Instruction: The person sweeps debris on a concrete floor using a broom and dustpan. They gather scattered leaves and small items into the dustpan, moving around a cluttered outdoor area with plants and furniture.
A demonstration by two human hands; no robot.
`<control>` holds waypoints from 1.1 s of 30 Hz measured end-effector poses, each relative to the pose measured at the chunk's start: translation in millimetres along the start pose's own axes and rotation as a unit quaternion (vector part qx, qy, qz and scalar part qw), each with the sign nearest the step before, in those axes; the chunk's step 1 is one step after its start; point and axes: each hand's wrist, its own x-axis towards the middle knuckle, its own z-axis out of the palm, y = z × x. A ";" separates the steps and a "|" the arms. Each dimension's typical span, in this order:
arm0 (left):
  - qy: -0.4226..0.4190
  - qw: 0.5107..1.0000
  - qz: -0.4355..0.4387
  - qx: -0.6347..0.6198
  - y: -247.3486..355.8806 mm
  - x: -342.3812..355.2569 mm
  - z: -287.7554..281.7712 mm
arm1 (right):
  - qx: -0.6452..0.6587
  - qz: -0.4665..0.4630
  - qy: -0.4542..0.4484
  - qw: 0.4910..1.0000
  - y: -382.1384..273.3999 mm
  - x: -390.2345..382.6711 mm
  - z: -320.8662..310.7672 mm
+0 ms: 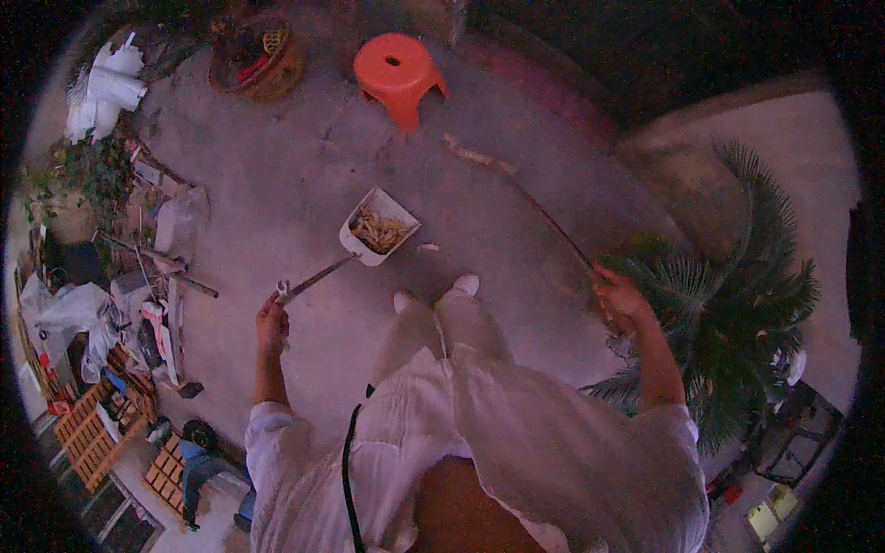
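Note:
My left hand (272, 324) is closed around the long handle of a white dustpan (355, 241), out in front of my feet. Dry, yellow-brown scraps that look like leaves (376, 230) lie inside the pan. On the floor beside its right edge is a small pale scrap (428, 247). My right hand (621, 300) grips the thin dark handle of a broom (551, 219). The narrow pale head of the broom points ahead and left, toward the stool; the dim light blurs its bristles.
An orange plastic stool (395, 64) stands ahead, with a wicker basket (258, 60) to its left. Wood, plastic bags and wooden slatted panels (97, 433) crowd the left side. A spiky palm-like plant (710, 295) spreads close to my right arm.

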 end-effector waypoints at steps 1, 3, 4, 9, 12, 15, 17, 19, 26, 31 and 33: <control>-0.021 0.999 0.014 0.031 -0.2 -2.2 -5.5 | -0.049 0.003 0.018 0.999 5.4 0.1 5.7; -0.017 0.998 0.009 0.061 -2.8 -6.5 -12.5 | -0.093 -0.076 0.080 0.990 7.1 11.6 19.8; -0.051 0.997 0.025 0.058 -5.0 -8.2 -14.2 | -0.131 -0.100 0.116 0.979 3.4 23.2 27.9; -0.045 0.997 -0.018 0.066 -18.5 -13.7 -22.1 | -0.052 -0.041 0.091 0.994 -58.4 114.9 70.8; -0.056 0.996 -0.028 0.066 -27.8 -13.8 -30.7 | -0.042 0.041 0.033 0.998 -91.1 141.4 85.2; -0.068 0.995 -0.033 0.060 -39.7 -10.6 -39.0 | -0.068 0.111 -0.025 0.991 -86.8 127.7 98.0; -0.064 0.996 -0.036 0.043 -51.5 -8.1 -41.5 | -0.068 0.054 -0.039 0.995 -68.9 104.1 110.5; -0.022 0.998 -0.050 0.033 -64.3 -6.0 -41.5 | -0.024 0.011 -0.076 0.997 -41.8 67.5 137.9; -0.061 0.997 -0.048 0.016 -92.6 0.1 -34.8 | 0.177 0.134 -0.083 0.971 -23.7 -56.3 190.3; -0.068 0.997 -0.025 0.022 -97.7 -0.7 -27.2 | 0.219 0.123 -0.022 0.968 -10.3 -69.8 226.8; -0.070 0.997 -0.026 0.017 -100.5 -2.3 -23.2 | 0.255 0.133 -0.024 0.957 -2.2 -59.8 250.4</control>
